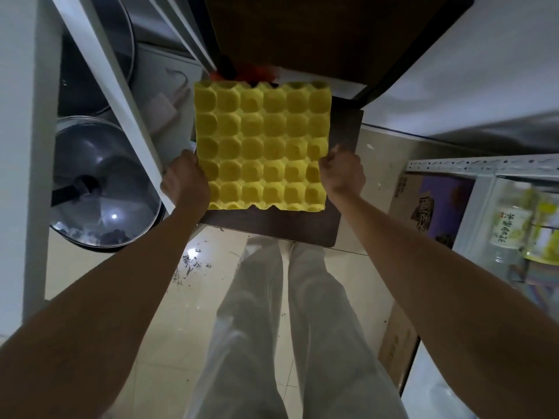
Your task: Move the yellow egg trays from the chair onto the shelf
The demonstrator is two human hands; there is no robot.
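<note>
A yellow egg tray (261, 145) with rows of empty cups lies over the dark brown chair seat (341, 213) at the frame's centre. My left hand (185, 179) grips its left edge near the front corner. My right hand (342, 169) is closed on its right edge. Whether more trays lie under the top one is hidden. A white shelf frame (127, 116) stands to the left, and a grey metal shelf (484, 169) stands to the right.
Large glass pot lids (102, 182) lean in the left shelf. The chair's dark backrest (317, 34) rises behind the tray, with something orange (257, 73) at its base. Cardboard boxes (429, 207) and drink bottles (514, 225) fill the right shelf. My legs stand on tiled floor (169, 313).
</note>
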